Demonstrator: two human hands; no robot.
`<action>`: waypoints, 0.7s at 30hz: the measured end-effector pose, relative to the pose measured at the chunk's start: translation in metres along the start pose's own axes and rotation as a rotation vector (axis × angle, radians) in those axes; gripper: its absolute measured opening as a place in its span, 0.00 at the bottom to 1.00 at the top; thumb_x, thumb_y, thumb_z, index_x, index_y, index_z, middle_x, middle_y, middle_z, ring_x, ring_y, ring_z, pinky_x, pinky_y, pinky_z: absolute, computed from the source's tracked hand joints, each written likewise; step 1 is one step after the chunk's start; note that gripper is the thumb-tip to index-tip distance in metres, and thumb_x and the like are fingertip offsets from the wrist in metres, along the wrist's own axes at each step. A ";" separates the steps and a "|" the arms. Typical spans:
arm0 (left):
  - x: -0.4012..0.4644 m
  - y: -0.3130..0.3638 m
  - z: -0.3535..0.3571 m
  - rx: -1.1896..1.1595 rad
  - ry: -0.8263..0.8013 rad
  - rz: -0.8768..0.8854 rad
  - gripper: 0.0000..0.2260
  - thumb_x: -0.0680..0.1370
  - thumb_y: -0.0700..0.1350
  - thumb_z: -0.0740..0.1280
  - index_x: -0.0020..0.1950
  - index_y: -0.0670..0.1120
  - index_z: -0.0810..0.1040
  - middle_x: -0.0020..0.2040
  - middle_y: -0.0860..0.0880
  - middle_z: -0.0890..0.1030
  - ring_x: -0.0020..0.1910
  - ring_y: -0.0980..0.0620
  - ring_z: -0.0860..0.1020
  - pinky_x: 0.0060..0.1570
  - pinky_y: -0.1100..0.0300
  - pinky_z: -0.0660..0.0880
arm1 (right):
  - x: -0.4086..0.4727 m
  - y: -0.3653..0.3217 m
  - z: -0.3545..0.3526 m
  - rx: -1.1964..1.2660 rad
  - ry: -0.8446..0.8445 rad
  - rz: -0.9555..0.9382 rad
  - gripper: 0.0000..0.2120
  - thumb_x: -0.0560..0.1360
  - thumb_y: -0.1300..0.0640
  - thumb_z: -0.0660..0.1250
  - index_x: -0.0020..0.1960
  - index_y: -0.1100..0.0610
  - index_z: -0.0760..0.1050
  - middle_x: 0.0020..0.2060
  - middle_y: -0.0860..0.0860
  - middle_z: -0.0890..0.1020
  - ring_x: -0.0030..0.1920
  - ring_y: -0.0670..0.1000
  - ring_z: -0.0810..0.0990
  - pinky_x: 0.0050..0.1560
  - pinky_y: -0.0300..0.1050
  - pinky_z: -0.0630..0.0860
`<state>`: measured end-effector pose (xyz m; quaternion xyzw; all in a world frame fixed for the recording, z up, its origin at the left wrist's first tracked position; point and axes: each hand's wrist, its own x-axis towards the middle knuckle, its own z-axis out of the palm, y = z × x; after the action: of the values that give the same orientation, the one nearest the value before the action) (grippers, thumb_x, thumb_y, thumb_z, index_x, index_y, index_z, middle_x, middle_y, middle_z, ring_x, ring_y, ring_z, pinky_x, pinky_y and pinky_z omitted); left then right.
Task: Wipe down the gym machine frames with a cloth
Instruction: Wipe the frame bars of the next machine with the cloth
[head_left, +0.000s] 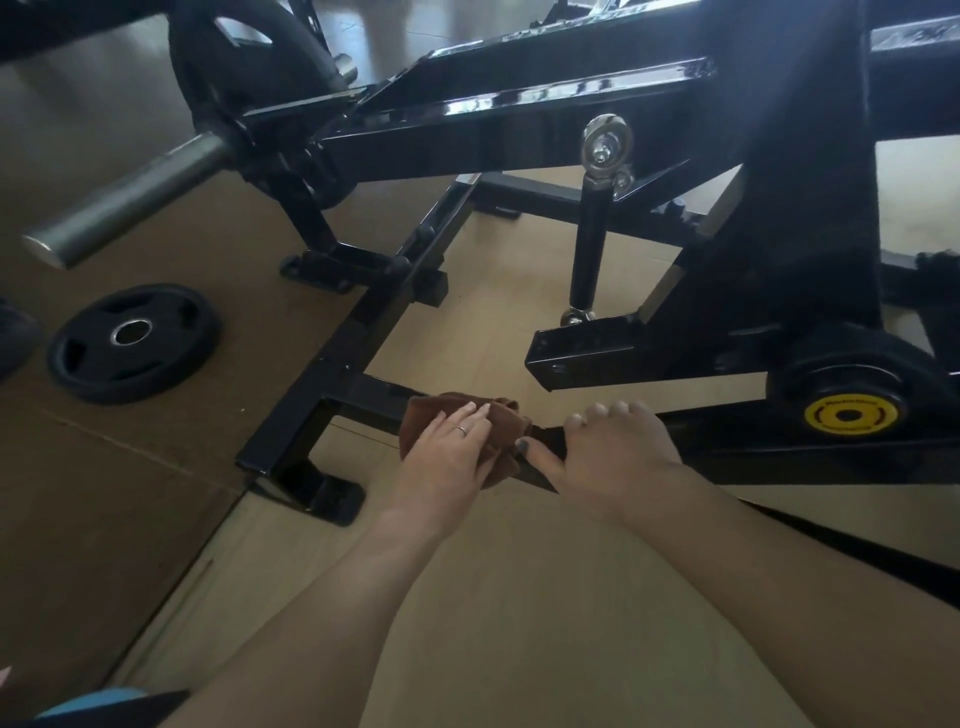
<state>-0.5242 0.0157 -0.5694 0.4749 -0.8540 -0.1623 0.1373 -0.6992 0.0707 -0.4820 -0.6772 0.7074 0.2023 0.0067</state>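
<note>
The cloth (464, 436) lies on the frame bar (363, 389), weight plate (134, 343) well left.

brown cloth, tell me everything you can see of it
The brown cloth is a soft, plush-looking rag, bunched into folds rather than spread flat. It lies draped over the low black frame bar of the gym machine, near the floor. The left hand presses on it with fairly straight fingers, covering its near part. The right hand grips the same bar just beside it, thumb close to its edge.
</note>
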 end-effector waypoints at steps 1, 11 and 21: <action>0.001 -0.004 -0.001 0.008 -0.002 0.011 0.20 0.85 0.51 0.60 0.77 0.50 0.68 0.79 0.53 0.67 0.80 0.56 0.59 0.78 0.59 0.46 | 0.002 -0.005 0.003 -0.009 -0.015 -0.016 0.42 0.79 0.28 0.36 0.64 0.56 0.76 0.58 0.56 0.80 0.58 0.57 0.77 0.60 0.51 0.70; 0.007 -0.104 -0.046 0.032 0.102 -0.257 0.22 0.84 0.50 0.62 0.78 0.49 0.68 0.75 0.49 0.72 0.76 0.50 0.68 0.77 0.51 0.62 | 0.001 -0.008 0.025 -0.093 0.045 -0.002 0.42 0.76 0.26 0.34 0.63 0.54 0.72 0.55 0.52 0.78 0.56 0.55 0.76 0.61 0.53 0.70; 0.010 -0.033 -0.004 0.047 0.013 0.056 0.17 0.84 0.48 0.63 0.73 0.49 0.72 0.78 0.52 0.69 0.79 0.54 0.61 0.80 0.54 0.49 | 0.019 -0.033 0.026 0.154 0.029 -0.071 0.43 0.77 0.26 0.37 0.82 0.53 0.52 0.72 0.53 0.73 0.71 0.55 0.71 0.72 0.54 0.65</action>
<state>-0.5025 -0.0097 -0.5790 0.4551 -0.8695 -0.1352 0.1359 -0.6761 0.0600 -0.5207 -0.7020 0.6966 0.1370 0.0557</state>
